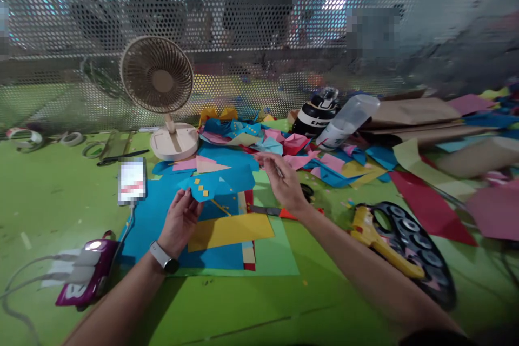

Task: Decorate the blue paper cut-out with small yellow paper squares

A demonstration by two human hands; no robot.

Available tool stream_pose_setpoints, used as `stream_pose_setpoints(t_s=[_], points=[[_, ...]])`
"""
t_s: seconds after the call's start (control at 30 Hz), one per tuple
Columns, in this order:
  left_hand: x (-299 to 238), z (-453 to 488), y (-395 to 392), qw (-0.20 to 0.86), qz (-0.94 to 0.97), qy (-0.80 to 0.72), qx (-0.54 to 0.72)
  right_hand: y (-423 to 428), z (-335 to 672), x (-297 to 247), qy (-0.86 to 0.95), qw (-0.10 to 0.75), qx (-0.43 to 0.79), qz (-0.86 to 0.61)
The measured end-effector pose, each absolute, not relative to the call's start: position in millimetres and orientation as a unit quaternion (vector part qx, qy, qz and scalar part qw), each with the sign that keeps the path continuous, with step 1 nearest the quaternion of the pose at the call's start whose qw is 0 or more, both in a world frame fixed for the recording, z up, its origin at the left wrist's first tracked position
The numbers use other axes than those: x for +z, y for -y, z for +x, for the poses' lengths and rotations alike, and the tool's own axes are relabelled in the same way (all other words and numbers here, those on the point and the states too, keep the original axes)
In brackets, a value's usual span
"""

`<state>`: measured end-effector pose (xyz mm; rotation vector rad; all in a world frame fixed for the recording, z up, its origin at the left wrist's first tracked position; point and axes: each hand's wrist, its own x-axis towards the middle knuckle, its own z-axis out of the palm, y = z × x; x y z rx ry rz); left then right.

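My left hand (181,219), wearing a white-banded watch, pinches the lower edge of a blue paper cutout (208,194) between thumb and fingers. Small yellow squares sit in a row on this cutout. To its right my right hand (285,184) is raised, thumb and fingertips pressed together; whatever they hold is too small to make out. Below both hands lie a yellow paper strip (231,231), blue sheets (154,232) and a light green sheet (284,254). An orange-handled cutter (267,211) lies partly behind my right forearm.
A beige fan (162,81) stands behind the sheets, beside colourful paper scraps (295,145). Further right are a black bottle (314,116), a clear bottle (348,121) and a yellow glue gun (383,243) on a black tray (436,259). A phone (132,181) and purple power strip (91,270) with cables lie left.
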<state>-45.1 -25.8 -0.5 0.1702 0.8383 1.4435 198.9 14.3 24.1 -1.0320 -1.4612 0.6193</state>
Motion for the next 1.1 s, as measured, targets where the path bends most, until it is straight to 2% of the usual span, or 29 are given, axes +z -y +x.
stream_pose_setpoints(t_s=[0.13, 0.43, 0.7, 0.97, 1.1], points=[[-1.6, -43.8, 29.9, 0.681, 0.113, -0.373, 0.621, -3.7, 207.2, 7.0, 0.610, 0.553, 0.321, -0.467], [-3.4, -42.7, 29.9, 0.668, 0.124, -0.393, 0.620, -1.9, 197.3, -1.9, 0.455, 0.583, 0.487, -0.465], [0.9, -38.6, 33.0, 0.700, 0.158, -0.371, 0.589, 2.2, 196.6, -10.9, 0.458, 0.636, 0.426, -0.451], [-1.0, -29.7, 39.5, 0.653, 0.204, -0.429, 0.590, 10.9, 191.6, -11.7, 0.482, 0.633, 0.420, -0.438], [5.0, -38.4, 32.1, 0.621, 0.181, -0.405, 0.647, 12.8, 192.6, -10.2, 0.461, 0.643, 0.406, -0.458]])
